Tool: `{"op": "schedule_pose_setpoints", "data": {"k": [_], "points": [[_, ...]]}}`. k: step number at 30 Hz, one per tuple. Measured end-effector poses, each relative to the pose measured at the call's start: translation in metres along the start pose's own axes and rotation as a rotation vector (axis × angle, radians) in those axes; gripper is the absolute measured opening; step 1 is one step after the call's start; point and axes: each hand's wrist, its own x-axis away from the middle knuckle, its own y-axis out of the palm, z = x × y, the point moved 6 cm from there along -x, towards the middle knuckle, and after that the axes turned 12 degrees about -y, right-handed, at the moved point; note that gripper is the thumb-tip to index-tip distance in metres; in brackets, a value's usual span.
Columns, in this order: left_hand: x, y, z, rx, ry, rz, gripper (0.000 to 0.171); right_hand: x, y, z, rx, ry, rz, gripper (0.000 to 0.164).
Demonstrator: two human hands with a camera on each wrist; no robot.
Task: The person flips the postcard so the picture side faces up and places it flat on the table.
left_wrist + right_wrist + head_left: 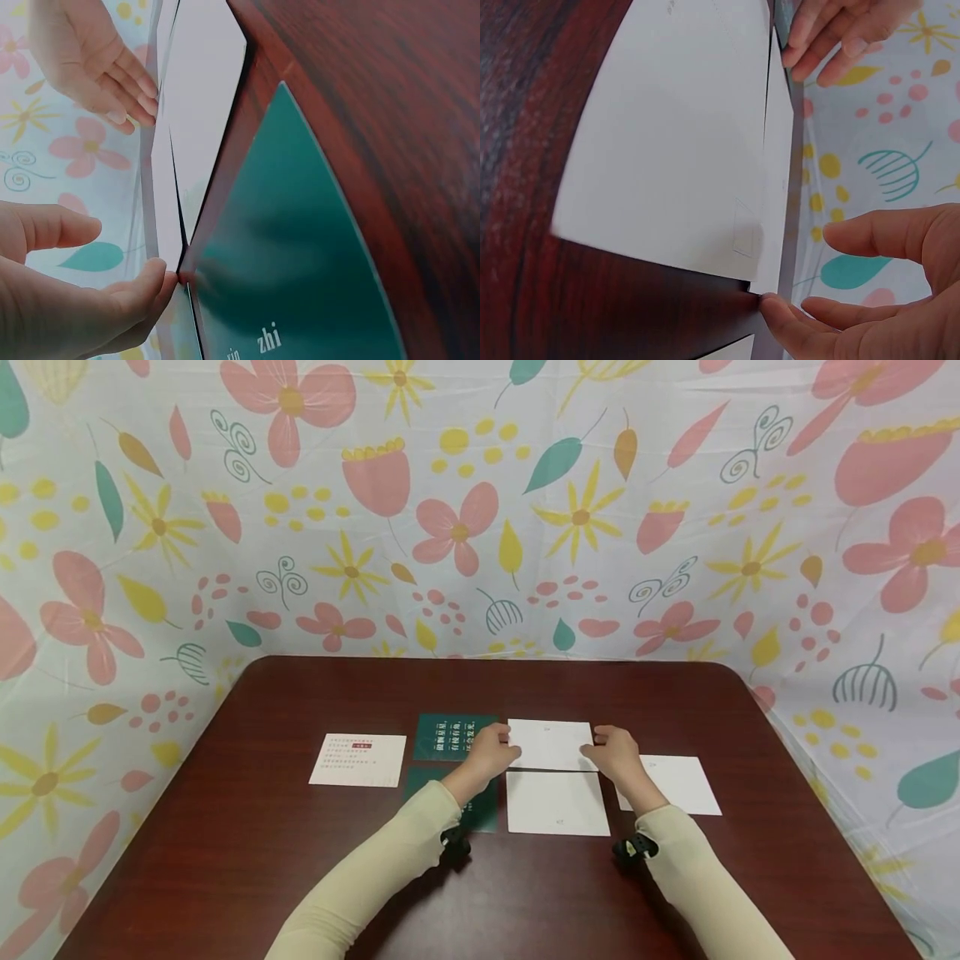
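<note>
A white card [551, 745] lies in the far row on the table, with one of my hands at each short side. My left hand [482, 762] has its fingertips at the card's left edge, its wrist above the lower green card [483, 814]. At the right edge are the fingertips of my right hand [621, 760]. Both wrist views show the thumbs raised away from the fingers, which extend to the card's edge. Directly below it lies a second white card [558, 806], nearly edge to edge with it.
An upper green card [438, 739] with white characters lies left of the hands. Further left is a white card with red print [356, 762]. Another white card [682, 785] lies to the right, partly behind my right hand. A flowered cloth [480, 527] hangs behind the brown table [225, 860].
</note>
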Motion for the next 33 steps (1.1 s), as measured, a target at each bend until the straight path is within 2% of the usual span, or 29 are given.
{"op": "schedule_pose_setpoints", "data": {"k": [6,14,19,23,28,33], "points": [[-0.003,-0.001,0.000,0.035,-0.025,0.028,0.050,-0.004,-0.001,0.002,-0.015,0.015,0.012,0.054],[-0.003,0.000,-0.002,0.108,-0.071,0.009,0.050,-0.004,-0.004,0.005,-0.047,0.028,0.026,0.053],[-0.004,-0.002,-0.002,0.158,-0.097,0.032,0.054,-0.005,-0.006,0.009,-0.092,0.029,0.052,0.051],[-0.006,-0.002,-0.003,0.180,-0.101,0.034,0.055,-0.005,-0.008,0.013,-0.134,0.044,0.058,0.049],[-0.008,-0.001,-0.004,0.201,-0.101,0.020,0.047,-0.004,-0.010,0.015,-0.188,0.059,0.060,0.047],[-0.007,-0.005,-0.001,0.172,-0.064,0.044,0.042,-0.005,-0.011,0.017,-0.223,0.093,0.054,0.047]]}}
